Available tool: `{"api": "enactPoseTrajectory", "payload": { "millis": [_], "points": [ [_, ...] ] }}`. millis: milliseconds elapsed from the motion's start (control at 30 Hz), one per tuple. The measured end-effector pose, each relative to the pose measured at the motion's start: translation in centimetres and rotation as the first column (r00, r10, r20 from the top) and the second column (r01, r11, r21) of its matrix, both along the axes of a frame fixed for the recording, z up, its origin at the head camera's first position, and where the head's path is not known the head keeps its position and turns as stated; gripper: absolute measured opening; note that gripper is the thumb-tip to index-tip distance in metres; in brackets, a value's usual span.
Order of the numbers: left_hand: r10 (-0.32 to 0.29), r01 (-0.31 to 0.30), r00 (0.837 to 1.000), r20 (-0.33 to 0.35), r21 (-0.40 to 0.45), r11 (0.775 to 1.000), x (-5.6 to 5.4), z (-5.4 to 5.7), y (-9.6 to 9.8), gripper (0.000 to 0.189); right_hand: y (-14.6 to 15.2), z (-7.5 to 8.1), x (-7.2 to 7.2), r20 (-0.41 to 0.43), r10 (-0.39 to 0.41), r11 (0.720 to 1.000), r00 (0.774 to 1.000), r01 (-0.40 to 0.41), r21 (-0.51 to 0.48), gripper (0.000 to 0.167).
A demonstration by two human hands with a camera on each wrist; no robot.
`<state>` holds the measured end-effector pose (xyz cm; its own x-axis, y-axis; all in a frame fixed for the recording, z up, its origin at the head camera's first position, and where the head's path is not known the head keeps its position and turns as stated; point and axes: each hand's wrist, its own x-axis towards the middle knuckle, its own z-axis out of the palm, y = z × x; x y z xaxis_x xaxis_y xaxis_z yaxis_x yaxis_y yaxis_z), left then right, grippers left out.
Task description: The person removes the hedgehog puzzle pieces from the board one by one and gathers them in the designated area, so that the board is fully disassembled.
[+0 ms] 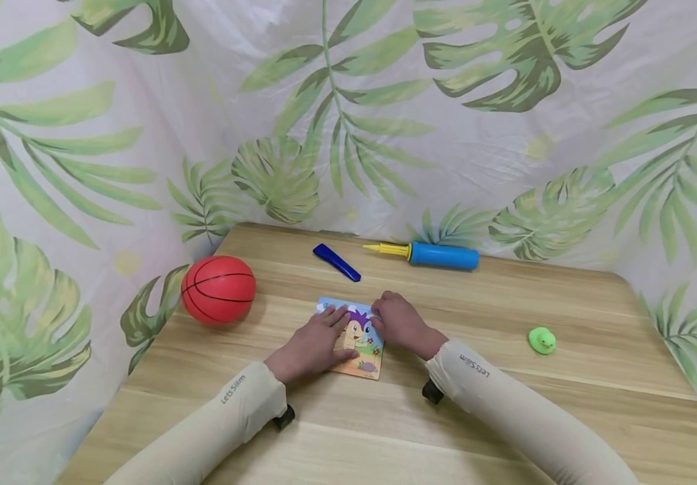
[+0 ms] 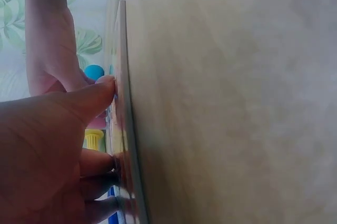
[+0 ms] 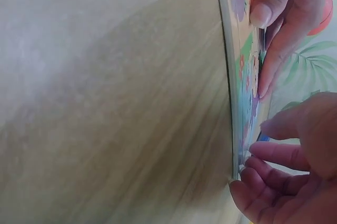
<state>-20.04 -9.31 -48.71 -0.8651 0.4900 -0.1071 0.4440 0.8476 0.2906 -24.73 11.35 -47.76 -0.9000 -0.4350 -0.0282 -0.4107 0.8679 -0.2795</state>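
A thin picture board (image 1: 368, 357) with a purple-haired cartoon hedgehog lies flat on the table between both hands. Seams in its picture suggest a puzzle, though I cannot tell for sure. Across its left part rests my left hand (image 1: 318, 340), fingers extended, the thumb touching the picture near the lower edge. At the upper right corner is my right hand (image 1: 401, 322). The right wrist view shows its bent fingers (image 3: 255, 182) touching the board's edge and corner, the thumb raised a little apart from the index finger. Nothing visible sits between that thumb and finger.
A red ball (image 1: 218, 289) with black lines stands at the table's left edge. Behind the board lie a dark blue flat bar (image 1: 337, 263) and a blue hand pump (image 1: 444, 256) with a yellow nozzle. Farther right is a small green duck (image 1: 542, 341).
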Motion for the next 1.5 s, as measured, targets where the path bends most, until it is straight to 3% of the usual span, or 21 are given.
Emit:
{"api": "enactPoseTrajectory", "payload": {
  "millis": [267, 433, 767, 967, 1133, 1500],
  "points": [
    [-0.001, 0.001, 1.0, 0.001, -0.015, 1.0, -0.1, 0.1, 0.1, 0.082, 0.1, 0.3, -0.9, 0.159, -0.087, 0.985, 0.983, 0.108, -0.131, 0.019],
    [0.01, -0.009, 1.0, 0.008, -0.017, 1.0, -0.1, 0.1, 0.2, 0.083, 0.0, 0.6, -1.0, 0.205, -0.107, 0.982, 0.973, 0.136, -0.133, 0.025],
    [0.048, -0.048, 0.999, -0.015, -0.009, 0.999, -0.3, 0.2, 0.6, 0.081, -0.2, 0.6, -0.6, 0.195, -0.135, 0.978, 0.972, 0.162, -0.131, 0.026],
    [0.09, -0.098, 0.991, -0.095, -0.087, 0.991, -0.4, 0.7, 1.3, 0.074, -0.5, 1.1, -0.2, 0.18, -0.124, 0.98, 0.976, 0.149, -0.131, 0.026],
    [0.105, -0.119, 0.988, -0.11, -0.137, 0.983, -0.3, 1.1, 1.5, 0.072, -0.7, 1.1, -0.3, 0.184, -0.118, 0.984, 0.976, 0.14, -0.112, 0.028],
    [0.101, -0.119, 0.986, -0.135, -0.132, 0.984, -0.4, 0.6, 1.6, 0.07, -1.2, 0.7, -0.5, 0.226, -0.171, 0.977, 0.959, 0.195, -0.086, 0.031]
  ]
}}
